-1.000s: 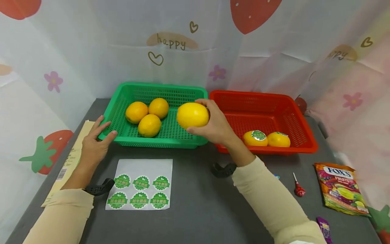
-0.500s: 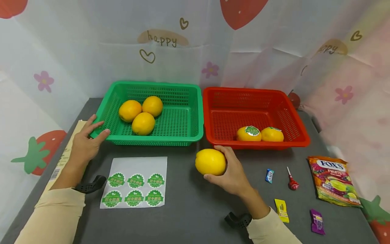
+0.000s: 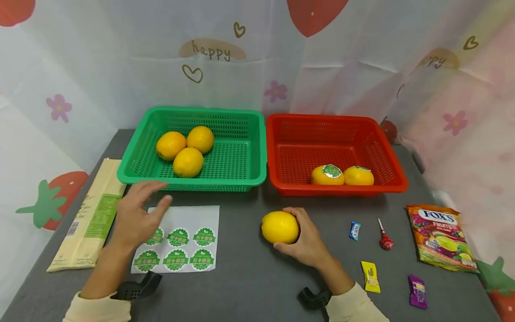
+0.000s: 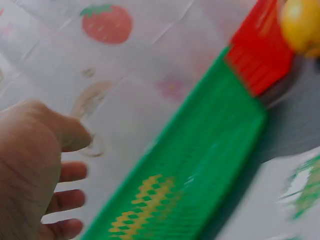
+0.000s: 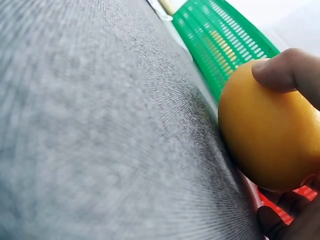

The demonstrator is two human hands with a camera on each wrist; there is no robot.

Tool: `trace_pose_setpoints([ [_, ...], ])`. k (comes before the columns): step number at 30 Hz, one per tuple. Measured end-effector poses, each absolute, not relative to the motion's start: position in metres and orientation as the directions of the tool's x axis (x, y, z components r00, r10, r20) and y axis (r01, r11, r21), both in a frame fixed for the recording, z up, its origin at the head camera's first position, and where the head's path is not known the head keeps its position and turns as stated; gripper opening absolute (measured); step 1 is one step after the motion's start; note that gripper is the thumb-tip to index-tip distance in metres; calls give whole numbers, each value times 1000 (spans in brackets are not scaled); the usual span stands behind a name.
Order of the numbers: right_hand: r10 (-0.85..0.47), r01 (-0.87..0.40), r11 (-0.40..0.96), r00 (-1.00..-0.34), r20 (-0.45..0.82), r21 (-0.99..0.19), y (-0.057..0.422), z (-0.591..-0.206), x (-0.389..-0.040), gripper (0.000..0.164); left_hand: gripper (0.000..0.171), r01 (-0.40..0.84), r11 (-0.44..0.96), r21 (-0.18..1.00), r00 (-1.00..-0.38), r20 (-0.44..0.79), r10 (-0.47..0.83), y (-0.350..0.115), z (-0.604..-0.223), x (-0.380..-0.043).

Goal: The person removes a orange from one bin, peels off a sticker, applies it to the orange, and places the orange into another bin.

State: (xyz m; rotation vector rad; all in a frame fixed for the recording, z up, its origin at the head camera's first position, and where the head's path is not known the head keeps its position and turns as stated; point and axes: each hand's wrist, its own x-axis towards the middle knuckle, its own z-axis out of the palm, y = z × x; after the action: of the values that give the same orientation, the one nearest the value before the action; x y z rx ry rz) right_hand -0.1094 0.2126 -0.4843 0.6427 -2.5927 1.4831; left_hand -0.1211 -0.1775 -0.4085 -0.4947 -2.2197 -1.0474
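Note:
On the grey table, my right hand [image 3: 307,239] grips an oval yellow citrus fruit [image 3: 279,227] from its right side, thumb in front. In the right wrist view the fruit [image 5: 267,125] sits at the cloth surface and looks more orange. My left hand [image 3: 138,214] holds nothing; its fingers are spread and relaxed over the upper left corner of a white sheet [image 3: 189,239] of round green stickers. The hand partly hides that sheet. Behind it, a green basket [image 3: 217,182] contains three yellow-orange fruits [image 3: 188,162].
A red basket [image 3: 342,190] adjoins the green one and holds two fruits with green stickers [image 3: 327,175]. A long cream packet [image 3: 90,219] lies at left. At right are a lollipop [image 3: 386,241], small wrapped candies [image 3: 370,276] and a Fox's candy bag [image 3: 440,237].
My right hand has carried the fruit from above the green basket down to the table. My left hand has let go of the green basket's rim and moved toward the sticker sheet.

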Motion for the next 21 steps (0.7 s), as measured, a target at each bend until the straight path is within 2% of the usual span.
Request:
trace_pose_setpoints([
  [4, -339, -411, 405, -897, 283, -817, 214, -486, -109, 82, 31, 550, 576, 604, -800, 579, 157, -155, -436, -104],
  [8, -341, -401, 410, -900, 270, -819, 215, -486, -109, 85, 26, 496, 564, 660, -853, 492, 175, -144, -461, -99],
  [13, -346, -381, 423, -906, 242, -822, 212, -483, -109, 87, 24, 456, 557, 694, -879, 449, 160, -143, -483, -101],
  [21, -348, -367, 411, -909, 229, -834, 205, -447, -96, 78, 22, 418, 614, 669, -904, 373, 209, -143, -499, -102],
])
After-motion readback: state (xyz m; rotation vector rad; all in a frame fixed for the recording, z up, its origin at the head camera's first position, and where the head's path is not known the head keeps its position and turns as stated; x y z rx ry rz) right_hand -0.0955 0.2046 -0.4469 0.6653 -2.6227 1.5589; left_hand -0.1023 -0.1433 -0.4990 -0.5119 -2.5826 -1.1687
